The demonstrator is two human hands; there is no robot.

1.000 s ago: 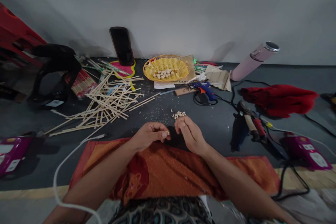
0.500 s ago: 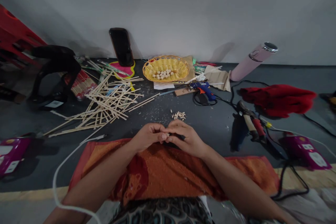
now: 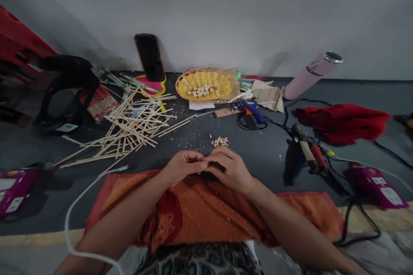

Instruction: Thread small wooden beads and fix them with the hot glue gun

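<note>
My left hand [image 3: 182, 167] and my right hand [image 3: 231, 170] meet at the fingertips above the near edge of the table. Both are closed in a pinch around a small pale wooden piece, which the fingers now almost wholly cover. Just beyond my right hand lies a little heap of short cut wooden stick pieces [image 3: 220, 141]. A yellow woven basket [image 3: 181, 91] farther back holds a cluster of small pale pieces [image 3: 200, 91]. Under my wrists an orange towel [image 3: 206, 215] is spread along the edge.
Long thin wooden sticks [image 3: 132, 124] lie tangled at left, near a propped phone [image 3: 150, 58]. A blue glue gun [image 3: 254, 111], pliers [image 3: 308, 150], a red cloth [image 3: 343, 121] and a pink flask [image 3: 311, 75] are at right. A white cable [image 3: 71, 219] crosses my left forearm.
My fingertips have shifted slightly, with the left thumb now covering more of the small wooden piece that showed between them before. The things on the table have stayed put.
</note>
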